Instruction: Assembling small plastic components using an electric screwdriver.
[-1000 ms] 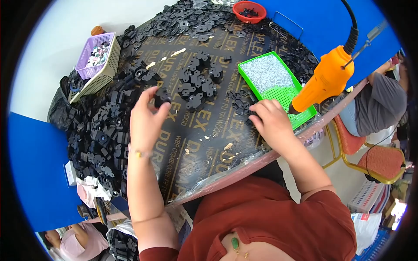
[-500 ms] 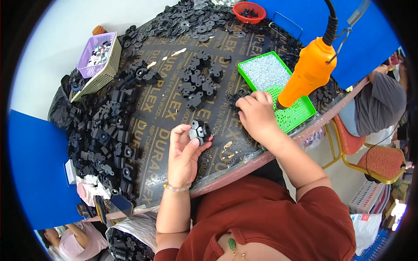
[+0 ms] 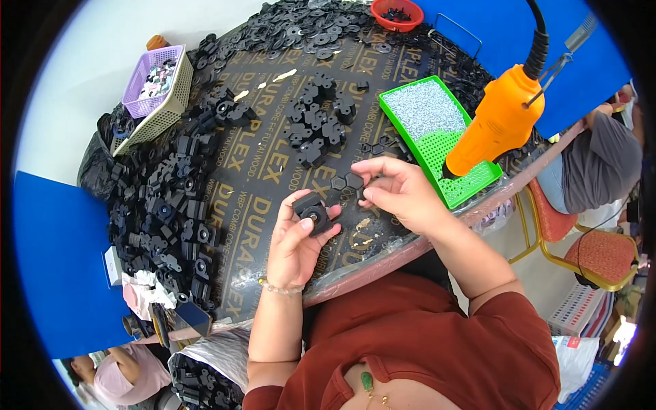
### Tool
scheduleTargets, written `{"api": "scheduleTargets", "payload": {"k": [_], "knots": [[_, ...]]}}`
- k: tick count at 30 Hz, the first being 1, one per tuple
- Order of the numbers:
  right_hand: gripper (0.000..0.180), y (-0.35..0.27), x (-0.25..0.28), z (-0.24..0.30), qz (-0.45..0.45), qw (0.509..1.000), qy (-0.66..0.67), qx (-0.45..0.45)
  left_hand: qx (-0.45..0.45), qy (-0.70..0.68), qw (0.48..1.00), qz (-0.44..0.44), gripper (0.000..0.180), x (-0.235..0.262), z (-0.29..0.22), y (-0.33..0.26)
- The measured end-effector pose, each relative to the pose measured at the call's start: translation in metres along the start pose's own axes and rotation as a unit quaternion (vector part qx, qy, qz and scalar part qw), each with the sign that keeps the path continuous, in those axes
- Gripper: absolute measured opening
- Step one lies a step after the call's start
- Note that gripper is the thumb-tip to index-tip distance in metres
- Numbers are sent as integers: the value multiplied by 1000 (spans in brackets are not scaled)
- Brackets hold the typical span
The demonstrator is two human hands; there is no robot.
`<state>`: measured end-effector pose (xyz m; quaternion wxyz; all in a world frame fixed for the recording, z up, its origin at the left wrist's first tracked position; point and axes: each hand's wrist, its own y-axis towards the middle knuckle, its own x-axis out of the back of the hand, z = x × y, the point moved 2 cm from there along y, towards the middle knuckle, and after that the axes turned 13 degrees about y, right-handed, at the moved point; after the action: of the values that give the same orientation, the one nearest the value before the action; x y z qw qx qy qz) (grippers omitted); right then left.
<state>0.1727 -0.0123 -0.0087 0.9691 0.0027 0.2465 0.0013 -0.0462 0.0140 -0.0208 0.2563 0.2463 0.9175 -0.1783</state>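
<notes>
My left hand (image 3: 289, 244) grips a black plastic housing (image 3: 309, 205) between thumb and fingers, just above the near part of the table. A round hole shows in the housing's face. My right hand (image 3: 410, 198) pinches a thin black plate (image 3: 347, 183) made of joined hexagon shapes, close to the right of the housing but apart from it. To the right of my right hand lies a green tray (image 3: 444, 195) of small silvery pieces, probably screws. An orange electric screwdriver (image 3: 495, 126) hangs over the tray, its tip near the perforated part.
Black housings (image 3: 316, 119) stand grouped mid-table, and more black parts (image 3: 164, 212) are heaped at the left. Black discs (image 3: 307, 31) cover the far side beside a red bowl (image 3: 403, 26). A purple basket (image 3: 140, 106) stands far left. Other people sit left and right.
My right hand has moved left from beside the green tray and now holds the hexagon plate. My left hand has turned the housing so its hole faces up. The view has shifted slightly.
</notes>
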Motion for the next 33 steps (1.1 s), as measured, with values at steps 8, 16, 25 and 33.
{"api": "scheduleTargets", "payload": {"k": [8, 16, 25, 33], "knots": [[31, -3, -13, -23, 0, 951, 264, -160, -67, 18, 998, -4, 49, 1, 4, 1], [31, -3, -16, -25, 4, 949, 264, -174, -82, 56, 995, -3, 52, 1, 4, 1], [30, -1, -18, -15, -6, 977, 155, -146, -91, 85, 992, -15, 54, 1, 5, 0], [33, -1, -17, -4, 19, 984, 125, -129, -96, 97, 991, -19, 50, -3, 7, -2]]}}
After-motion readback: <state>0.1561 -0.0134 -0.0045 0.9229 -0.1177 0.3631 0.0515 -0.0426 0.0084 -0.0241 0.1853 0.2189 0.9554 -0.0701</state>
